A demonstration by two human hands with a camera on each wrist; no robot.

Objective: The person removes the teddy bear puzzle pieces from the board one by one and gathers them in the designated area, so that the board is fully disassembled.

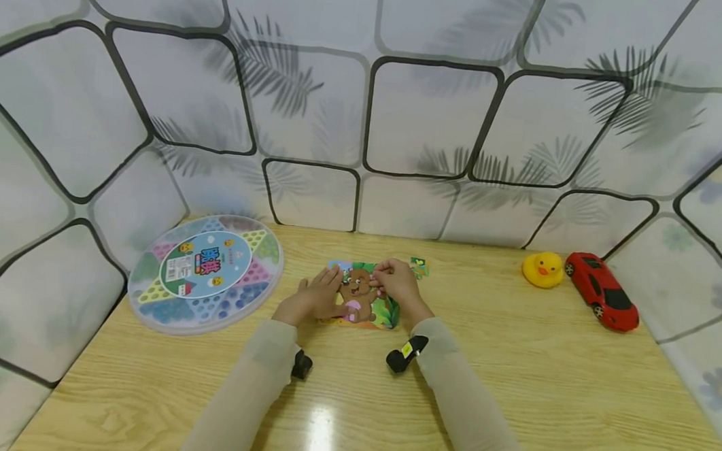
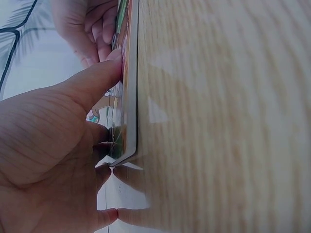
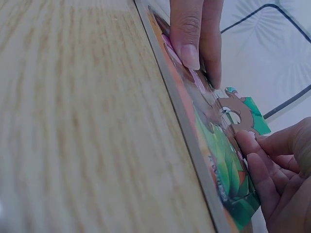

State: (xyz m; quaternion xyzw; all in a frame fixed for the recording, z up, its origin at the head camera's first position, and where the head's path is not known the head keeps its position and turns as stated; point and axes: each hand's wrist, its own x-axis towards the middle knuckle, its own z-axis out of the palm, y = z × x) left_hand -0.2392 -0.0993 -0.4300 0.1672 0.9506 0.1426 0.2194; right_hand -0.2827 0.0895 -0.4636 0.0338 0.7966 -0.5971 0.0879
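Note:
A jigsaw puzzle [image 1: 359, 308] with a brown bear on a green and orange ground lies on the wooden table, between both hands. My left hand [image 1: 318, 298] rests on its left side, fingers stretched out; in the left wrist view the thumb [image 2: 97, 80] lies across the near edge. On the upper right part, my right hand [image 1: 399, 285] pinches a puzzle piece [image 3: 241, 115] between thumb and fingertips. That piece, brown and green, stands tilted up from the picture in the right wrist view. Small loose puzzle pieces [image 1: 419, 265] lie just beyond the right hand.
A round Chinese checkers board [image 1: 265, 302] in clear plastic lies at the left. Toward the back right sit a yellow rubber duck [image 1: 543, 270] and a red toy car [image 1: 602, 291]. Patterned cloth walls [image 1: 428, 120] enclose the table [image 1: 352, 402] at the back and sides.

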